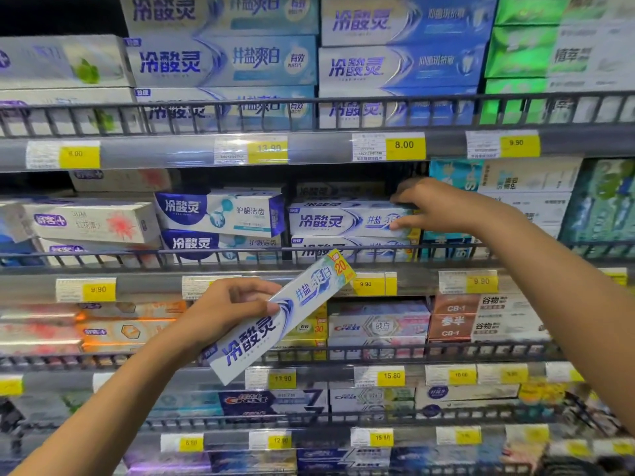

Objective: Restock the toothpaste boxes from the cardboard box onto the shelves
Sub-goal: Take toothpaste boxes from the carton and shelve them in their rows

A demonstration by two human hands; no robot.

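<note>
My left hand point(229, 308) grips a white and blue toothpaste box point(275, 321) by its middle, tilted with its right end up, in front of the second and third shelves. My right hand point(426, 206) reaches into the second shelf and pinches the right end of the top box point(340, 219) of a matching stack, thumb below and fingers on top. Another matching box point(343, 247) lies beneath it behind the wire rail point(240, 255). The cardboard box is out of view.
Shelves of toothpaste boxes fill the view, each fronted by a dark wire rail and a strip of yellow price tags point(404, 145). Blue-white boxes point(220, 214) sit left of the stack, teal boxes point(453, 173) right. A dark gap lies above the stack.
</note>
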